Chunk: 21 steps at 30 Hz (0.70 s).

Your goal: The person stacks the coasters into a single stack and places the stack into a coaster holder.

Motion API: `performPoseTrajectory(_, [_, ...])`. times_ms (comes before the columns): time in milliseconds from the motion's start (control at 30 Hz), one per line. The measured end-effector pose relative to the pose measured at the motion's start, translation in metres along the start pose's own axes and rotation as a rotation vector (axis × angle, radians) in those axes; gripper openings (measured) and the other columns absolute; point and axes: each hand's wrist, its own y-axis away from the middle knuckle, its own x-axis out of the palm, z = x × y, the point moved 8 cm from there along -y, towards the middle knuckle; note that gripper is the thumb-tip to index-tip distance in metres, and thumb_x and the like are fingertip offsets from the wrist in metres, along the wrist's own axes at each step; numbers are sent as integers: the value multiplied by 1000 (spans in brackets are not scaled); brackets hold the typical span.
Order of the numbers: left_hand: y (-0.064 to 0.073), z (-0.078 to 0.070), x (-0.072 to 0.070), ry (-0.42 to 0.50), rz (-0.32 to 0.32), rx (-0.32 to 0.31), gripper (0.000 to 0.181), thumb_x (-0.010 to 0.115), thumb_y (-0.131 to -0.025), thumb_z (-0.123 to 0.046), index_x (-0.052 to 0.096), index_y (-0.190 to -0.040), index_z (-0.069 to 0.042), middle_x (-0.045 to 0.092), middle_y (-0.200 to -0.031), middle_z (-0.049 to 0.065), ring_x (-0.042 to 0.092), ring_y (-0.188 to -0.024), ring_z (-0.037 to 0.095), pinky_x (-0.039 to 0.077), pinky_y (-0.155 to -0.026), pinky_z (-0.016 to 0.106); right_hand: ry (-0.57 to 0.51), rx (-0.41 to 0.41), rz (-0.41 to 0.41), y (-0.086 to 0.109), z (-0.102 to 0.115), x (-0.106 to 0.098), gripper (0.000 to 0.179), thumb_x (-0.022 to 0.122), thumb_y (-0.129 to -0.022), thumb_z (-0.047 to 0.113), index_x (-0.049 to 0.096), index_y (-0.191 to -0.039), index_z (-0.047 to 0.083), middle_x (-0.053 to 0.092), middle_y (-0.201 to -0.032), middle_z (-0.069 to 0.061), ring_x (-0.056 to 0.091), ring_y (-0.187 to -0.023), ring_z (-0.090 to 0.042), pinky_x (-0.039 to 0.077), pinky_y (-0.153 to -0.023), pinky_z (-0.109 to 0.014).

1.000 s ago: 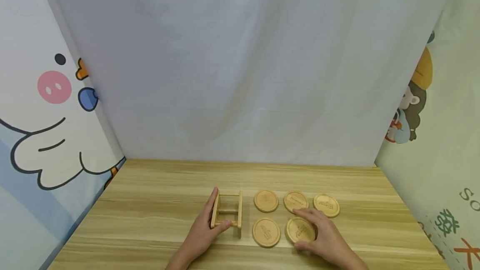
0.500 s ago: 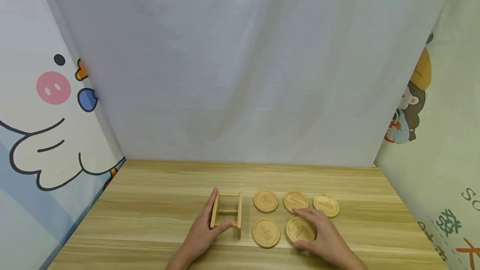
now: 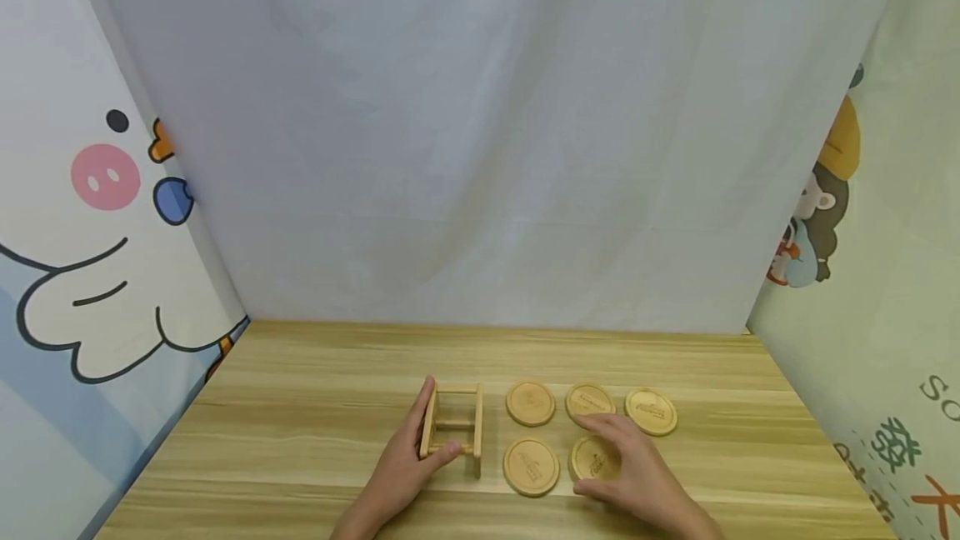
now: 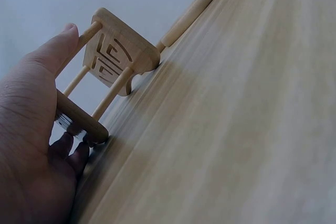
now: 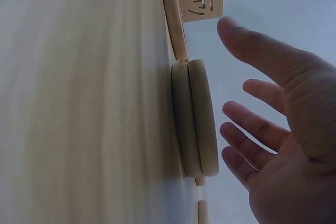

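Observation:
My left hand (image 3: 401, 461) grips a wooden coaster holder (image 3: 478, 432) by its left side, thumb over a front rod. In the left wrist view the holder (image 4: 118, 51) shows a cut-out pattern on its far end panel. My right hand (image 3: 637, 469) hovers over the front right round wooden coaster (image 3: 592, 462), with thumb and fingers spread. The right wrist view shows it apart from two coasters (image 5: 203, 119) lying one on the other. To the left lies another front coaster (image 3: 532, 467).
Behind lies a row of coasters: a left one (image 3: 530, 403), a middle one (image 3: 589, 400) partly behind my right fingers, and a right one (image 3: 651, 412). The wood-grain table (image 3: 337, 373) ends at a pale curtain (image 3: 480, 190). Printed cloths hang on both sides.
My right hand has shifted slightly left and now covers more of the front right coaster. The left hand and the holder stay in place.

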Motion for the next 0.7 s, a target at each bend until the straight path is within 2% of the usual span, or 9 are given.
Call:
performPoseTrajectory(133, [1,0,-1,-14,-5,-2,103,81,-105,-32,12,-181,-25,22,-183,15,43,-159,42,42,-122,57,-8,1,18,-3,4,5,88,108,-68,33,73,-146,13,72,-139,1,66,-126,-26,56,-105,-58])
performPoseTrajectory(367, [1,-1,-1,-14,-4,3,103,81,-105,-31,12,-181,-25,22,-183,14,42,-159,41,41,-123,56,-50,53,65,-8,8,10,87,107,-70,33,72,-148,15,70,-143,0,64,-129,-31,54,-107,-63])
performPoseTrajectory(700, [0,0,-1,-23,-3,-8,102,81,-105,-33,13,-181,-26,22,-183,16,43,-158,42,41,-123,60,-70,6,103,-15,15,19,87,106,-73,37,71,-149,12,71,-142,-5,66,-128,-34,56,-106,-61])
